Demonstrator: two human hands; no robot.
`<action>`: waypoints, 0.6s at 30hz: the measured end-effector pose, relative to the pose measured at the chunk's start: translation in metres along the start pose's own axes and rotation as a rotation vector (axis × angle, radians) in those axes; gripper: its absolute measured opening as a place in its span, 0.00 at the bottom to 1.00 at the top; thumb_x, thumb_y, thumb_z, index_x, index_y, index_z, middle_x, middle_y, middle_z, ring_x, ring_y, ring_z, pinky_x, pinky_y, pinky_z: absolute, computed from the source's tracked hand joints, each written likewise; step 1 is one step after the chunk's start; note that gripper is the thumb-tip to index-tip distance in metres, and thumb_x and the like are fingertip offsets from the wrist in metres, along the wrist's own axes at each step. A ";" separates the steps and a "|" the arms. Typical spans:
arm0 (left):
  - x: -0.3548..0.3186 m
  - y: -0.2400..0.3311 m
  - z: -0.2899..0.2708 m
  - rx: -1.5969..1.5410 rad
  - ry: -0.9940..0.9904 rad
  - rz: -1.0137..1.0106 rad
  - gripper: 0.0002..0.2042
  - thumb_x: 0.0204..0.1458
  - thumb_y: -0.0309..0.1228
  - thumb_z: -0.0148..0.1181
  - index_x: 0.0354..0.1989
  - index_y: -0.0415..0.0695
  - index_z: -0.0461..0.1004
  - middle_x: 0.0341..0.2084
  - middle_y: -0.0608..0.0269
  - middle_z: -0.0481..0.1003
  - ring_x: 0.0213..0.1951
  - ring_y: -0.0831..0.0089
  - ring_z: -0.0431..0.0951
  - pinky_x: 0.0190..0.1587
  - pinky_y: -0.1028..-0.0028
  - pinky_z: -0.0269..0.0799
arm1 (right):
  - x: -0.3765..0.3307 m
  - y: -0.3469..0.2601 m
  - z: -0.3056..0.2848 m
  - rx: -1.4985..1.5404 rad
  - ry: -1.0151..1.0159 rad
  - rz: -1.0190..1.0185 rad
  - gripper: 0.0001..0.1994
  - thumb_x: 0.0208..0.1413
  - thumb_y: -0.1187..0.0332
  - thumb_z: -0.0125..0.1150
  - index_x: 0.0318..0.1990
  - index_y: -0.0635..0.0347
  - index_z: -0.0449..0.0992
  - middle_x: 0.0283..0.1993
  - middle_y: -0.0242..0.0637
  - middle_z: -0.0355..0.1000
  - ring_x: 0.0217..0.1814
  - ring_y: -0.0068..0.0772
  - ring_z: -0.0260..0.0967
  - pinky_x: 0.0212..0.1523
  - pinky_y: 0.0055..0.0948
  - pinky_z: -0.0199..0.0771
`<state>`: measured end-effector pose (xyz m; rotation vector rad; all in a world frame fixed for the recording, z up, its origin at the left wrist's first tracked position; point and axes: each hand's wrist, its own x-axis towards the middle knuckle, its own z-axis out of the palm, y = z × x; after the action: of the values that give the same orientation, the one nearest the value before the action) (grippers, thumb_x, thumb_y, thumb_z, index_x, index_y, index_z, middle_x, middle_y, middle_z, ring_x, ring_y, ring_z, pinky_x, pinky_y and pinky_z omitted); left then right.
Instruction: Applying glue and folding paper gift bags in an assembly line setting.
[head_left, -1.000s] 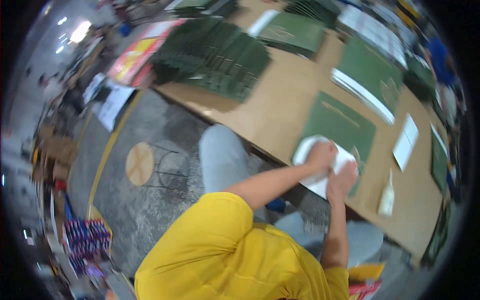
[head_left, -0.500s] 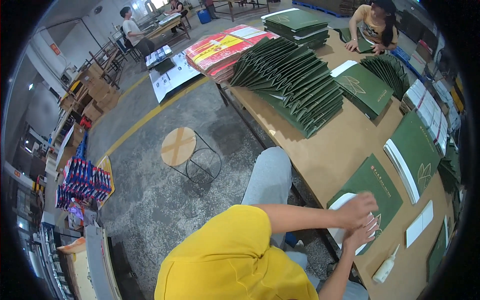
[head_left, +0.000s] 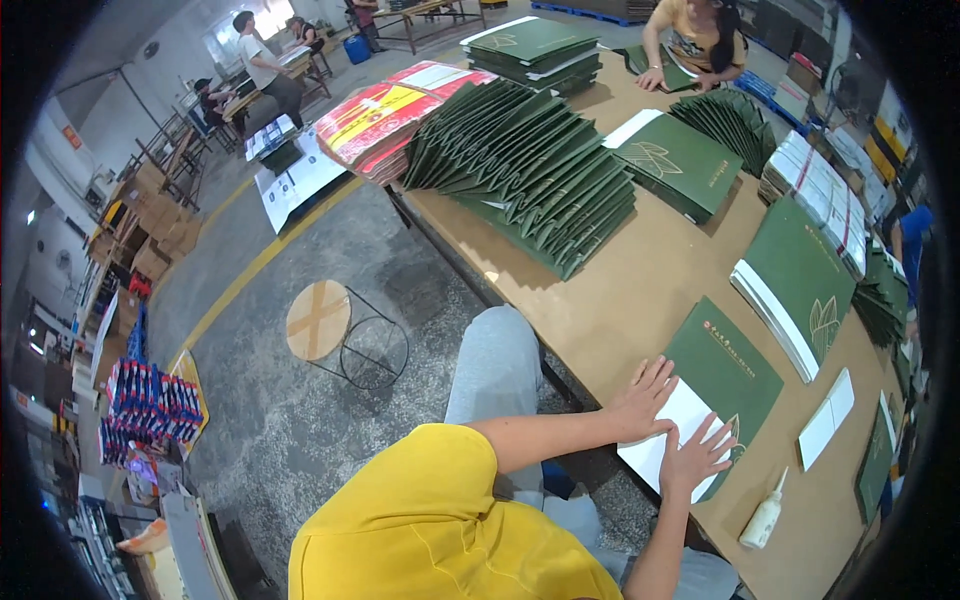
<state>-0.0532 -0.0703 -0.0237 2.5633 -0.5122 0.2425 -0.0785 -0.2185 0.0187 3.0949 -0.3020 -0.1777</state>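
Head view: both hands flat, fingers spread, gripping nothing. Left hand (head_left: 643,398) and right hand (head_left: 694,457) press a white sheet (head_left: 672,438) onto a green cover (head_left: 722,385) at the table's near edge (head_left: 560,345). Sheet looks seated; smoothing seems underway. Glue bottle (head_left: 762,518) lies just right. Green stack (head_left: 540,170) at far-left edge, apparently finished.

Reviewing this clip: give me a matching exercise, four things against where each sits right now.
Things:
1. white sheet
2. glue bottle
3. round stool
4. fanned green folders

Places:
A. on the floor, left of the table
B. under both flat hands
C. far along the table, spread out
D. near table edge, right of the hands

Pairs: 1-B, 2-D, 3-A, 4-C
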 end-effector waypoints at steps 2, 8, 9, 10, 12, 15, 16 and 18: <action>0.002 0.003 -0.004 -0.001 -0.084 -0.029 0.42 0.51 0.57 0.45 0.63 0.31 0.51 0.65 0.40 0.45 0.68 0.49 0.36 0.66 0.53 0.30 | 0.000 0.004 0.000 0.001 -0.023 -0.019 0.40 0.55 0.42 0.45 0.68 0.54 0.42 0.72 0.52 0.29 0.73 0.61 0.24 0.63 0.66 0.26; 0.006 0.002 -0.005 -0.039 -0.182 -0.012 0.37 0.54 0.52 0.43 0.62 0.30 0.51 0.64 0.40 0.47 0.68 0.50 0.40 0.66 0.52 0.34 | -0.004 0.053 0.006 0.305 -0.019 -0.155 0.37 0.55 0.48 0.47 0.66 0.62 0.47 0.71 0.51 0.39 0.73 0.52 0.31 0.68 0.51 0.29; 0.009 0.000 -0.007 0.038 -0.194 -0.044 0.35 0.54 0.49 0.43 0.61 0.30 0.52 0.64 0.41 0.49 0.67 0.51 0.42 0.66 0.52 0.36 | -0.001 0.060 0.019 0.408 0.037 -0.150 0.37 0.55 0.49 0.48 0.66 0.64 0.48 0.70 0.51 0.41 0.73 0.50 0.34 0.69 0.47 0.30; 0.015 -0.006 -0.007 0.109 -0.215 -0.072 0.33 0.54 0.46 0.44 0.61 0.30 0.53 0.63 0.41 0.50 0.67 0.51 0.45 0.65 0.51 0.39 | -0.002 0.055 0.025 0.306 0.149 -0.230 0.36 0.55 0.52 0.49 0.65 0.67 0.49 0.69 0.51 0.45 0.72 0.49 0.36 0.70 0.42 0.30; 0.015 -0.041 -0.005 0.080 0.046 -0.008 0.25 0.51 0.36 0.47 0.54 0.30 0.63 0.56 0.42 0.62 0.60 0.49 0.58 0.60 0.52 0.52 | 0.016 0.045 0.016 0.523 0.279 -0.349 0.28 0.55 0.58 0.51 0.60 0.67 0.59 0.63 0.52 0.57 0.66 0.49 0.52 0.65 0.41 0.46; 0.025 -0.064 -0.056 -0.171 -0.068 0.094 0.18 0.44 0.27 0.55 0.47 0.42 0.72 0.49 0.49 0.68 0.53 0.51 0.64 0.54 0.61 0.62 | 0.030 0.077 0.001 0.731 0.416 -0.283 0.21 0.46 0.78 0.51 0.52 0.64 0.67 0.50 0.51 0.66 0.54 0.50 0.62 0.58 0.37 0.60; 0.033 -0.059 -0.068 -0.213 -0.136 0.087 0.17 0.43 0.29 0.56 0.45 0.41 0.73 0.46 0.48 0.69 0.50 0.50 0.66 0.52 0.61 0.63 | 0.028 0.092 -0.005 0.714 0.418 -0.231 0.21 0.46 0.78 0.51 0.52 0.64 0.67 0.50 0.51 0.66 0.54 0.50 0.62 0.58 0.37 0.60; 0.050 -0.053 -0.075 -0.151 -0.232 0.130 0.17 0.43 0.28 0.56 0.44 0.40 0.73 0.45 0.49 0.70 0.49 0.51 0.68 0.50 0.61 0.64 | 0.033 0.114 -0.011 0.832 0.073 -0.173 0.17 0.42 0.78 0.53 0.44 0.64 0.72 0.37 0.45 0.72 0.40 0.36 0.70 0.44 0.30 0.69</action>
<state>0.0079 -0.0047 0.0299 2.4254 -0.7551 -0.0495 -0.0672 -0.3366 0.0299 3.9403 -0.1185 0.0905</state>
